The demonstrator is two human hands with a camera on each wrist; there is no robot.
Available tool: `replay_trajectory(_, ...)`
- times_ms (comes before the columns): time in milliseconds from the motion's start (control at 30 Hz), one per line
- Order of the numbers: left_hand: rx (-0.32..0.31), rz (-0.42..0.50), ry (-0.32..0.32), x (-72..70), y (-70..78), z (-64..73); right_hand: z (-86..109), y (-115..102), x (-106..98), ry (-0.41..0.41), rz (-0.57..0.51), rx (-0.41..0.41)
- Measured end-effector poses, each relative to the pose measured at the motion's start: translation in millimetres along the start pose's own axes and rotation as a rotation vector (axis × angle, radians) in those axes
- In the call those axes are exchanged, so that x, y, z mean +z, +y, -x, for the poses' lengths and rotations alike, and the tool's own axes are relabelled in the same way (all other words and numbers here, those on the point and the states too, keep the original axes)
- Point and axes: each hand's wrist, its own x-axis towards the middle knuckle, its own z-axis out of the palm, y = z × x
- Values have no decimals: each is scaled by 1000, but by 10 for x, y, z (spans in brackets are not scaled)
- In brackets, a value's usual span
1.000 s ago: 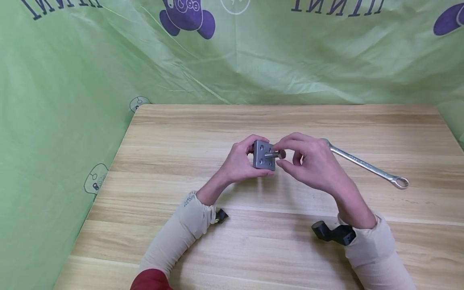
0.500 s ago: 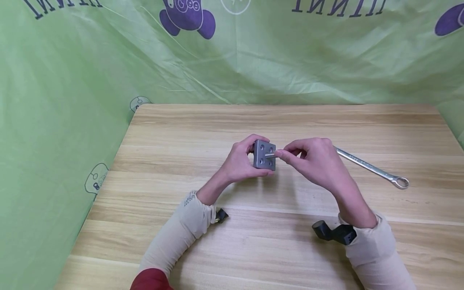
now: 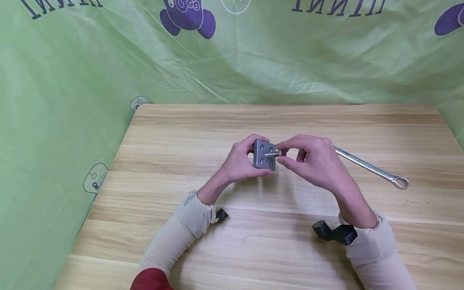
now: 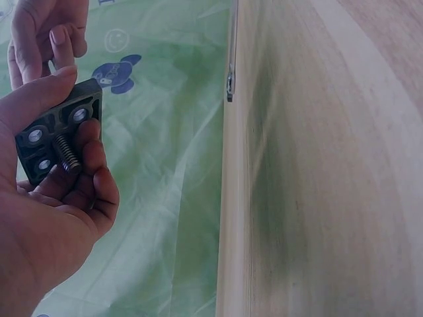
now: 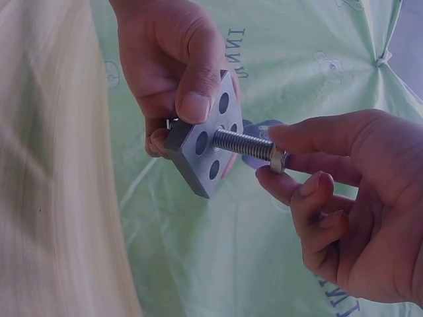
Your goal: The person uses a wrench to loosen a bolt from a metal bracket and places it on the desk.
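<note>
Screened-off workspace, printed green cloth (image 3: 235, 64) hung around, wood-grain table (image 3: 261, 253), wrench (image 3: 369, 166) on top

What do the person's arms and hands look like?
Left hand and right hand bare, no gloves. Beige left sleeve has small dark lettering near the cuff, red cloth at its upper end. Right sleeve also beige. Black left wrist unit; black right wrist unit, rounded end.
</note>
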Motion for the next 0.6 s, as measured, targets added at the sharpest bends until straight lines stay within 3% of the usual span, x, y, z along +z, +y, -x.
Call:
replay_trajectory(367,-1,-4,-8,-19,15,39,17,-23,54,49,-24,-135)
replay_trajectory(600,3,-3,-9,-28,25,63,30,-55,63,41,-12,-135)
